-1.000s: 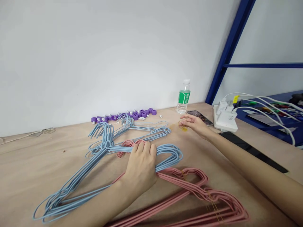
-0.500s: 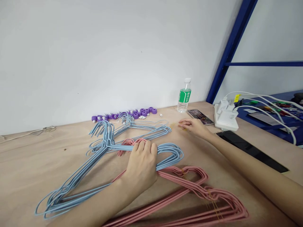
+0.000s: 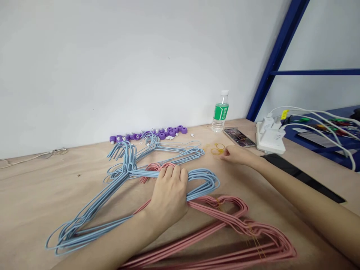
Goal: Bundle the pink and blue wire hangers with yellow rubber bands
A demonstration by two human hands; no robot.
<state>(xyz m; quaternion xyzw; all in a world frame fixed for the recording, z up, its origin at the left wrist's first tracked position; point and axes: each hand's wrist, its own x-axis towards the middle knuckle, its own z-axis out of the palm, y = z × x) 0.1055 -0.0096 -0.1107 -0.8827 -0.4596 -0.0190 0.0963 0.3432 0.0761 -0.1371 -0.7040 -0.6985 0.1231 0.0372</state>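
Note:
My left hand [image 3: 170, 191] is wrapped round one arm of a bundle of blue clothes hangers [image 3: 123, 173], their hooks pointing up and away to the left. Behind lies a second bunch of blue hangers [image 3: 180, 153]. Under and in front of my left wrist are pink hangers [image 3: 208, 232], bound at their ends with thin yellow rubber bands [image 3: 255, 242]. My right hand [image 3: 233, 155] is at the tabletop beside several loose yellow rubber bands [image 3: 217, 151]. Its fingers are curled together, and whatever is between them is hidden.
Purple caps with white tips [image 3: 171, 132] line the wall. A water bottle [image 3: 220, 112], a phone [image 3: 240, 137], a white power strip [image 3: 271, 138] with cables and a flat black panel [image 3: 303, 176] are to the right. A blue metal frame [image 3: 271, 73] rises behind.
My right hand has drawn slightly right, and its fingers have curled in, uncovering the loose yellow rubber bands. My left hand keeps its hold on the blue hangers.

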